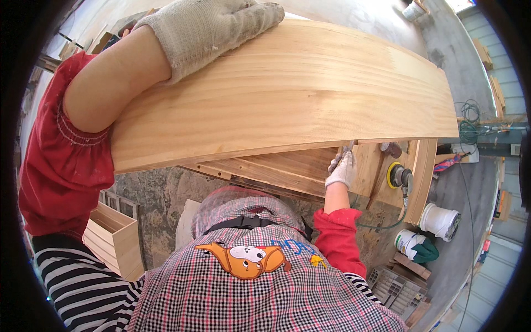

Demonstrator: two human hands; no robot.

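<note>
A broad pale wooden board (287,94) stands tilted across the space before me. My left hand (204,33), in a whitish knit glove, grips its far upper edge, fingers lying along the edge. Below the board's near edge is my right hand (343,169), in a dirty white glove, its fingers closed round a small metallic thing (348,146) whose kind I cannot make out; the board partly hides it. Under the board lies a wooden worktop (276,171). A round sander with a yellow rim (396,175) rests on it, right of my right hand.
A green hose (381,227) runs from the sander. White buckets (440,221) stand on the floor at right, one with dark green cloth (425,250). A grey plastic crate (395,290) is at lower right. Wooden boxes (119,243) stand at lower left.
</note>
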